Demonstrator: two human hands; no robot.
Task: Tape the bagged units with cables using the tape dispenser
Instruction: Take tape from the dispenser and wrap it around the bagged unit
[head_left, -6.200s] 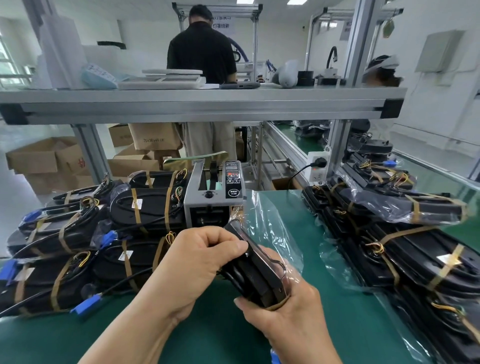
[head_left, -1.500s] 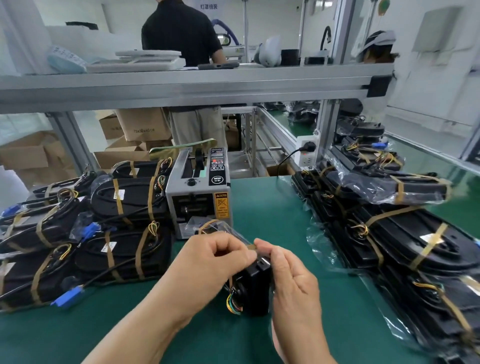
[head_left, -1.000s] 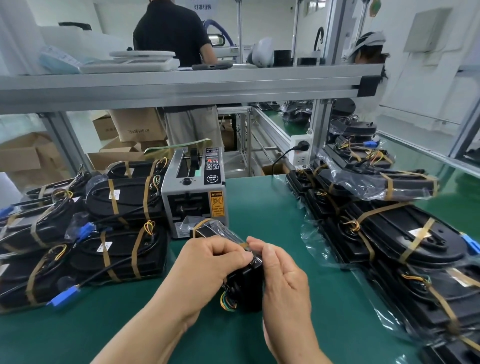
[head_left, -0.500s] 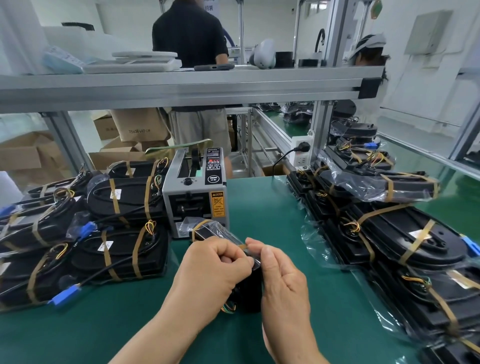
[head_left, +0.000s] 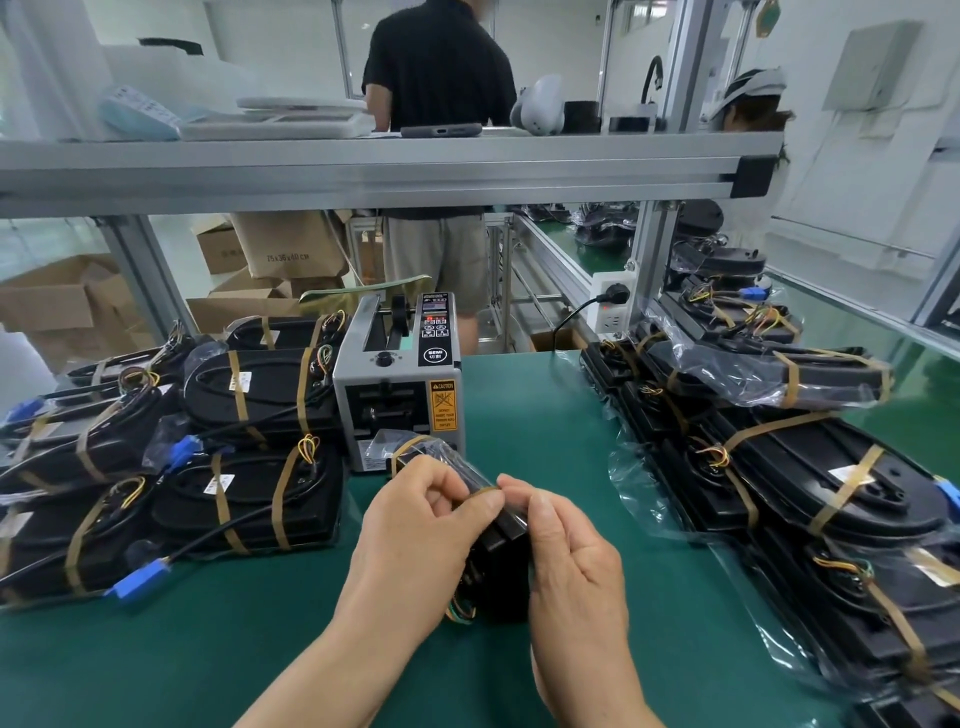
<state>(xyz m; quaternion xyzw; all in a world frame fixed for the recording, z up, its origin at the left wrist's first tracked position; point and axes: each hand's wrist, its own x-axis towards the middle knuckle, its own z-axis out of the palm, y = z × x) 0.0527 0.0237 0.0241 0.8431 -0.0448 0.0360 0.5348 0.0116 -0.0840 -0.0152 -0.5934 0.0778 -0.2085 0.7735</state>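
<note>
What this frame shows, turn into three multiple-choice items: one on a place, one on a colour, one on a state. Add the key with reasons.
1. Where does the tape dispenser stand?
A. On the upper shelf
B. On the green mat
C. On a cardboard box

2. What colour is the connector on the nearest cable at the left?
A. Red
B. White
C. Blue

3. How is the bagged unit at the centre?
A. Gripped by the left hand and the right hand
B. Lying untouched
C. Stacked on the right pile

Key: 1 B, its base rests on the mat; 2 C, the connector is plainly blue; 3 A, fingers of both hands curl round it.
</note>
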